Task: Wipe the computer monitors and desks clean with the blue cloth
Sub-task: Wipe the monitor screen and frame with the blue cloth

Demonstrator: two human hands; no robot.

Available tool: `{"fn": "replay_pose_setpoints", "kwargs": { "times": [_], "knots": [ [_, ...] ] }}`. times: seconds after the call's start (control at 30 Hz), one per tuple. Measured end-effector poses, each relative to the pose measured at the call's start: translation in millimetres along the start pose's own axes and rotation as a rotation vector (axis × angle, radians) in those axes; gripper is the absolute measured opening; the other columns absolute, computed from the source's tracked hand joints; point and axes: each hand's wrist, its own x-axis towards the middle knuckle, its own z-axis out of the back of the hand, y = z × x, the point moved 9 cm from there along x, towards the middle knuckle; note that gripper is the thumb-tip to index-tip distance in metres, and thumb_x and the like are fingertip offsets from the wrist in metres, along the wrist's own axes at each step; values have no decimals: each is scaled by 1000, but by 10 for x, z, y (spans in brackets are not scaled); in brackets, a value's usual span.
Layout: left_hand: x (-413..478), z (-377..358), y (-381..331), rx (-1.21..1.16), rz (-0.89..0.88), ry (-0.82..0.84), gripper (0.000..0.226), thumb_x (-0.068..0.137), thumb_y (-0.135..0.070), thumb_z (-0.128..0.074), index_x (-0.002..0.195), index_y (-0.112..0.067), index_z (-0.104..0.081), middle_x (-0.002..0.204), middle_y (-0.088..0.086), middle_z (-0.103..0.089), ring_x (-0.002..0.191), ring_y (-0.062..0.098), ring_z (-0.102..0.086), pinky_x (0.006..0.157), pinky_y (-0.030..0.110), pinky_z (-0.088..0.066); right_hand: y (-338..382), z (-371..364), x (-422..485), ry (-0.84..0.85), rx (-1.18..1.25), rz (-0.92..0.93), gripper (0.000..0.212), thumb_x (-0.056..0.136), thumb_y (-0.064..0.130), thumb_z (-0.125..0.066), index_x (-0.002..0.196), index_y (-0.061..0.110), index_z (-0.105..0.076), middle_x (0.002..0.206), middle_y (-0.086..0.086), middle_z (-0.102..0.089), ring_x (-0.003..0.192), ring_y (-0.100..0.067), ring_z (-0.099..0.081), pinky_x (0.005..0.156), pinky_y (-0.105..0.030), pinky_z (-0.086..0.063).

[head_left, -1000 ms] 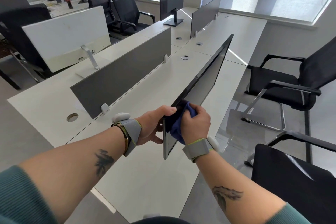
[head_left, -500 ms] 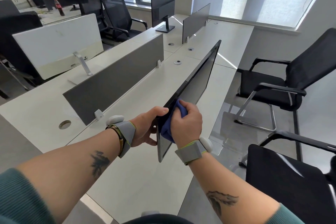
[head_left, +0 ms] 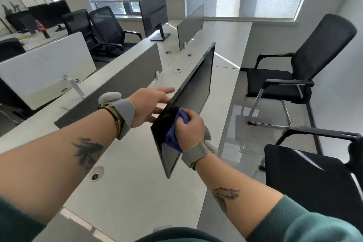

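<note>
A black monitor (head_left: 196, 86) stands on the white desk (head_left: 135, 182), its screen facing right and seen nearly edge-on. My right hand (head_left: 189, 129) grips the bunched blue cloth (head_left: 174, 137) and presses it on the near lower part of the screen. My left hand (head_left: 151, 104) is behind the monitor's near edge with its fingers stretched out straight, their tips at the back of the panel; whether they touch it I cannot tell. Both wrists wear grey bands.
A grey divider panel (head_left: 117, 86) runs along the desk's middle, with a white monitor (head_left: 43, 68) beyond it and another black monitor (head_left: 153, 13) further back. Black chairs (head_left: 298, 72) stand to the right, one (head_left: 314, 182) close by. A cable hole (head_left: 96, 175) lies near my left forearm.
My left hand has let go of the monitor's near edge and opened, fingers now straight behind the panel. My right hand keeps the cloth on the screen. The view has shifted slightly.
</note>
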Motion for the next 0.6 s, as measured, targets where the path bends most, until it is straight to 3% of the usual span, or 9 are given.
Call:
{"fn": "replay_pose_setpoints", "kwargs": {
  "times": [0.07, 0.1, 0.17, 0.27, 0.37, 0.5, 0.6],
  "knots": [
    [113, -78, -167, 170, -36, -64, 44, 104, -19, -38, 142, -36, -53, 128, 5, -61, 99, 25, -61, 80, 39, -54, 49, -32, -36, -17, 53, 39, 34, 91, 16, -59, 124, 18, -67, 111, 1, -65, 99, -11, -59, 82, -4, -40],
    [168, -127, -230, 289, -78, -96, 44, 105, -18, -38, 145, -33, -50, 131, 6, -60, 105, 26, -60, 86, 37, -50, 8, -62, -65, -11, 75, 25, 36, 90, 14, -60, 126, 18, -66, 113, 0, -63, 101, -11, -58, 82, -3, -38],
    [224, -204, -305, 455, -169, -189, 45, 107, -17, -36, 151, -27, -42, 146, 6, -51, 126, 19, -49, 94, 19, -35, -197, -136, -161, 34, 74, -71, 43, 91, 13, -59, 133, 21, -61, 118, -1, -59, 103, -12, -55, 88, -10, -36],
    [284, -241, -266, 546, -213, -267, 46, 108, -18, -35, 154, -26, -38, 149, 4, -48, 130, 19, -46, 79, 7, -23, -428, -224, -223, 110, 14, -121, 48, 90, 19, -56, 138, 22, -57, 123, -3, -61, 113, -20, -58, 97, -24, -41],
    [319, -177, -215, 605, -233, -296, 47, 108, -19, -36, 154, -26, -39, 151, 2, -48, 137, 21, -44, 86, 8, -23, -183, -169, -136, 81, 75, -31, 52, 84, 30, -50, 135, 19, -59, 122, -3, -65, 115, -18, -59, 101, -29, -45],
    [346, -166, -192, 644, -233, -308, 47, 108, -20, -37, 153, -28, -39, 150, 2, -50, 136, 22, -46, 92, 11, -25, 197, -68, 11, 3, 120, 135, 47, 88, 21, -53, 134, 12, -60, 121, -6, -64, 110, -16, -58, 97, -21, -43],
    [324, -145, -178, 666, -238, -314, 47, 107, -21, -37, 153, -29, -39, 144, 5, -56, 131, 26, -50, 102, 21, -32, -90, -134, 134, 51, 24, 24, 40, 91, 17, -55, 130, 13, -62, 118, -9, -64, 111, -24, -59, 92, -24, -43]
  ]
}}
